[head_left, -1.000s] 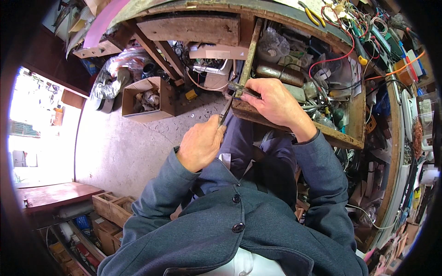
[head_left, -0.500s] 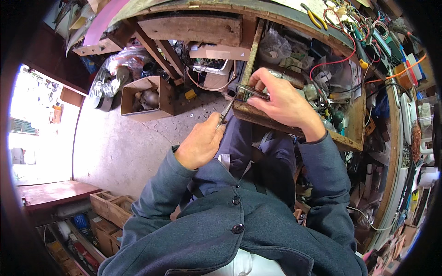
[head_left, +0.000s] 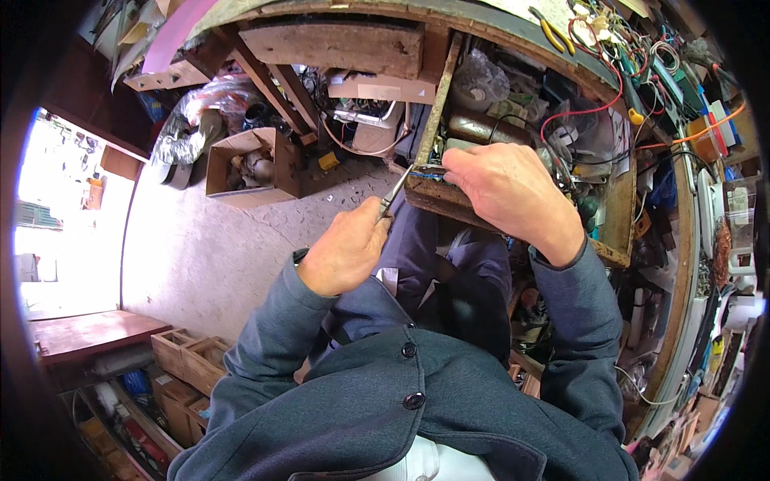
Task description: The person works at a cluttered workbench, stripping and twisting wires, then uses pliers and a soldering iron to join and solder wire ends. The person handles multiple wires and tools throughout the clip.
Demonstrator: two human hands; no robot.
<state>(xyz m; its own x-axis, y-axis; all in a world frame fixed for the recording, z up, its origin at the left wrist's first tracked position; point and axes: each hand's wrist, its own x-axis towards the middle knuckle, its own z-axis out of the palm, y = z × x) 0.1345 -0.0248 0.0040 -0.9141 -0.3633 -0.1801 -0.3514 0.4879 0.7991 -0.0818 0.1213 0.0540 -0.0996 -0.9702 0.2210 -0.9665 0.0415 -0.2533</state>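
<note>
My left hand (head_left: 343,250) is closed around a slim silver tool (head_left: 395,192) that tapers to a point; its exact kind is unclear. The tool slants up toward the corner of an open wooden drawer (head_left: 449,197). Just over the drawer's front edge, my right hand (head_left: 513,192) is closed, thumb and fingers pinching a thin dark metal piece (head_left: 434,169) mostly hidden by the fingers. That piece reaches left to the tip of the silver tool; whether they touch I cannot tell.
The drawer holds a brown rounded object (head_left: 485,128), plastic bags and cables. Yellow-handled pliers (head_left: 552,34) and a red wire (head_left: 581,112) lie on the cluttered bench. A cardboard box (head_left: 253,188) stands on the floor, with wooden crates (head_left: 188,357) at lower left.
My right hand has turned over and shifted slightly right, its back now facing up. The metal piece in it shows less. My left hand with the silver tool has barely moved.
</note>
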